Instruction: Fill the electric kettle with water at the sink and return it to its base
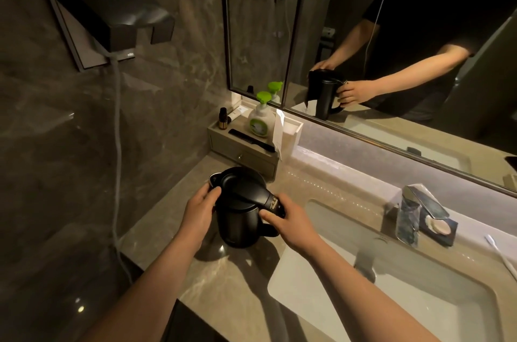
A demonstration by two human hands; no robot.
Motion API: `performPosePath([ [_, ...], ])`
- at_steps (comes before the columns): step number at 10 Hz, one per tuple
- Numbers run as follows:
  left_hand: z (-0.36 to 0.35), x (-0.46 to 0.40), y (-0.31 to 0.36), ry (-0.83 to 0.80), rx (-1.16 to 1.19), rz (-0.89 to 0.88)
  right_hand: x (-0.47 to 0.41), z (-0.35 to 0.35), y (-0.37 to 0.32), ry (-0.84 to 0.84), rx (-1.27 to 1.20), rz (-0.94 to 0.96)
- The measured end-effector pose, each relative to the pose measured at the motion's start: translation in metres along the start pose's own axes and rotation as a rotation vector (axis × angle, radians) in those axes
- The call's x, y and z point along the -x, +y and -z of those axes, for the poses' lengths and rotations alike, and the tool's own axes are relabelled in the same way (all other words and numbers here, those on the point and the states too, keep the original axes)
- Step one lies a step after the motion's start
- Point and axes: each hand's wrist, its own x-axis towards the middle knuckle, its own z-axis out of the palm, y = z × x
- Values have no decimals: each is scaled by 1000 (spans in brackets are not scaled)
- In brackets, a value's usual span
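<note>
A black electric kettle (240,218) stands upright on the stone counter (223,285), just left of the white sink basin (321,285). Its lid is down. My right hand (291,222) grips the kettle's handle at the top. My left hand (200,210) rests against the kettle's left side near the spout, fingers touching the lid's edge. The chrome faucet (411,213) stands behind the basin to the right; no water runs from it. I see no kettle base.
A grey tray box (243,157) behind the kettle holds a green-capped soap bottle (260,117), a small dark bottle and a black comb. A mirror (363,34) spans the wall above. A wall-mounted hair dryer (112,22) with its cord hangs at left. A toothbrush (500,255) lies at right.
</note>
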Motion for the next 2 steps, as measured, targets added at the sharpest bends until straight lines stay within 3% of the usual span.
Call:
performPosePath([
  [1,9,6,-9,76,36,79,12,21,-14,46,21,-35],
  [2,32,38,-32,248,33,133,37,70,-30,325,-173,96],
])
